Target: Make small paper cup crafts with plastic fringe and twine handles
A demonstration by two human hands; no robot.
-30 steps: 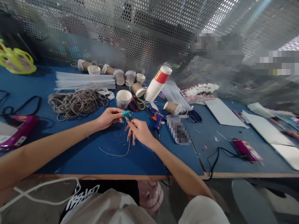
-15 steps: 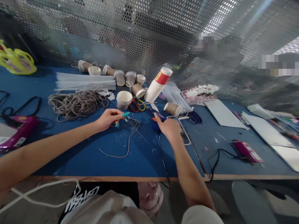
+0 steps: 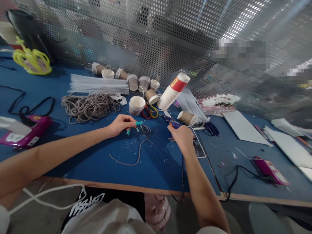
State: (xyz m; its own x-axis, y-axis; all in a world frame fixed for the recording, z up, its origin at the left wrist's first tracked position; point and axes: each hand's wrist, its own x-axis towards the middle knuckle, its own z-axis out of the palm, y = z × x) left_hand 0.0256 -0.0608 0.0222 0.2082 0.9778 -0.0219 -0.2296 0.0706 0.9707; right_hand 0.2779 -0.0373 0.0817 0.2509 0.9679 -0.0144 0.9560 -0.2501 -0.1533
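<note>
While the left hand (image 3: pixel 120 124) pinches one end of a short cord (image 3: pixel 140 148) between thumb and fingertips, the rest of that cord trails toward the person across the blue table (image 3: pixel 97 162), curling into a small loop just right of the fingers. The right hand (image 3: pixel 181 136) is well right of the cord's loop, closed over the handle of a blue and orange glue gun (image 3: pixel 172 122) whose nose pokes out beyond the knuckles; how firmly it grips I cannot tell. Just right of that hand, partly under it, lies a phone (image 3: pixel 198 148).

Beyond the cord's loop stands an open paper cup (image 3: pixel 136 104), with red and yellow scissors (image 3: pixel 149 111) beside it and a tilted stack of cups (image 3: pixel 173 92) farther right. Left of the paper cup sprawls a heap of grey cord (image 3: pixel 89 107), and behind it lies a bundle of clear sticks (image 3: pixel 97 87). Near the table's left edge rests a pink glue gun (image 3: pixel 25 133).
</note>
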